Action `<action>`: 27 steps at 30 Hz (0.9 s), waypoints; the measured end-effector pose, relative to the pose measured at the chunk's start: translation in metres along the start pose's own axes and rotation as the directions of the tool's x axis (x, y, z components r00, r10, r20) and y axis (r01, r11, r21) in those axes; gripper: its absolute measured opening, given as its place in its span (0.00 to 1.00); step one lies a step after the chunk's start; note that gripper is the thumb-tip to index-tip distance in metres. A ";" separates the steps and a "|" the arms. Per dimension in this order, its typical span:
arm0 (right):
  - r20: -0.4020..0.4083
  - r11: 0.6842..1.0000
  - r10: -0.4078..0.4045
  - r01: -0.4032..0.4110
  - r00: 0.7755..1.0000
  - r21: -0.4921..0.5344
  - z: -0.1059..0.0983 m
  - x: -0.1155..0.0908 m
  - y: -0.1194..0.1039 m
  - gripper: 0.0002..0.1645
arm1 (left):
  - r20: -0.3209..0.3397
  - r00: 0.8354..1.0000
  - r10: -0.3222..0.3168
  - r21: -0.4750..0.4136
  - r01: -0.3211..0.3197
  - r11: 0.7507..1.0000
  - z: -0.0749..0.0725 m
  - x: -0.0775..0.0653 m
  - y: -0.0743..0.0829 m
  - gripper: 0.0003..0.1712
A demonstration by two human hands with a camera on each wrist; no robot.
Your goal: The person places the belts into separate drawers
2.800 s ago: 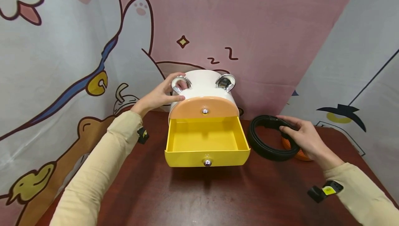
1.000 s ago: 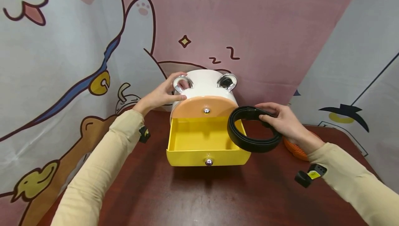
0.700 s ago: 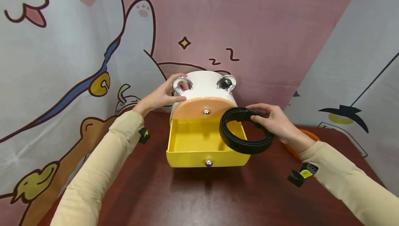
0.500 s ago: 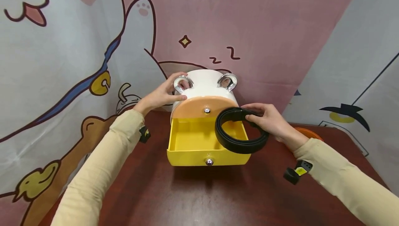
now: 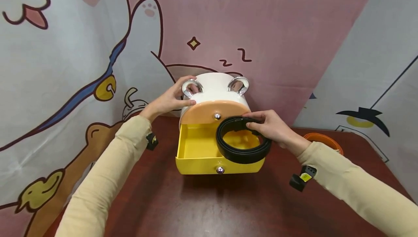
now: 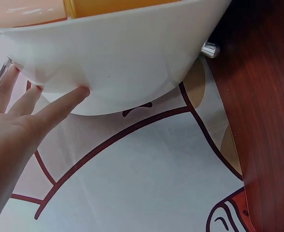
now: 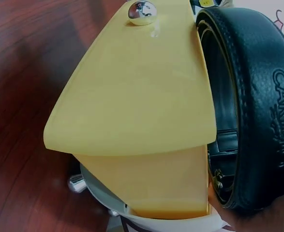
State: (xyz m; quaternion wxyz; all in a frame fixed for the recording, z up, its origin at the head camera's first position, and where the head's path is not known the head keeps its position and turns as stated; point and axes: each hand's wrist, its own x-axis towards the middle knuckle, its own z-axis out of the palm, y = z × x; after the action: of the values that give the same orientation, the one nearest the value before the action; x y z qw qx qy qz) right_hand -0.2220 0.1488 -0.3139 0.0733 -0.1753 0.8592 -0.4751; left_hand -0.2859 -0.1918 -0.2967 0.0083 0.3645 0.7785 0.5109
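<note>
A rolled black leather belt (image 5: 243,156) is pinched at its upper right side by my right hand (image 5: 277,128), thumb inside the ring. In the head view it overlaps the right half of an open yellow drawer (image 5: 196,166). Embossed lettering shows on the belt (image 7: 265,96) in the right wrist view. The drawer belongs to a white cabinet (image 5: 213,88) with silver ring eyes and a shut peach drawer (image 5: 199,114) above. My left hand (image 5: 169,97) rests on the cabinet's upper left; in the left wrist view, spread fingers (image 6: 64,106) touch its white wall.
An orange coiled strap (image 5: 326,140) lies on the dark red table (image 5: 209,208), partly behind my right forearm. A printed cartoon cloth (image 5: 274,48) hangs close behind the cabinet. The yellow drawer juts out toward me with a silver knob (image 5: 220,170).
My right hand has carried the black belt leftward, from beside the cabinet to over the right part of the yellow drawer. More of the orange strap shows than half a second ago. My left hand stays put.
</note>
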 end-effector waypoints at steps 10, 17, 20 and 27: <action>0.043 0.999 0.004 -0.002 0.999 -0.049 0.005 0.005 -0.011 0.19 | -0.006 1.000 -0.022 -0.001 0.022 1.000 -0.002 -0.001 -0.001 0.43; 0.061 0.998 0.027 -0.024 0.998 -0.051 0.015 0.008 -0.014 0.18 | 0.005 1.000 -0.006 0.003 0.006 1.000 -0.001 0.001 -0.002 0.43; 0.075 0.998 0.042 -0.038 0.996 -0.044 0.018 0.009 -0.015 0.18 | 0.000 1.000 -0.022 0.013 0.022 1.000 0.000 0.001 -0.001 0.43; 0.133 0.994 0.108 -0.111 0.985 0.014 0.027 0.013 -0.012 0.20 | -0.003 0.999 -0.048 0.016 0.048 0.999 0.001 0.001 0.002 0.44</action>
State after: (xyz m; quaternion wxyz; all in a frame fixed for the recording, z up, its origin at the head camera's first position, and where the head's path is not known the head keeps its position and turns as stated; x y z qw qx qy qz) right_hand -0.2235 0.1167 -0.3177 0.1576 -0.1580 0.8558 -0.4667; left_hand -0.2850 -0.1905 -0.2955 0.0166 0.3452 0.7911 0.5046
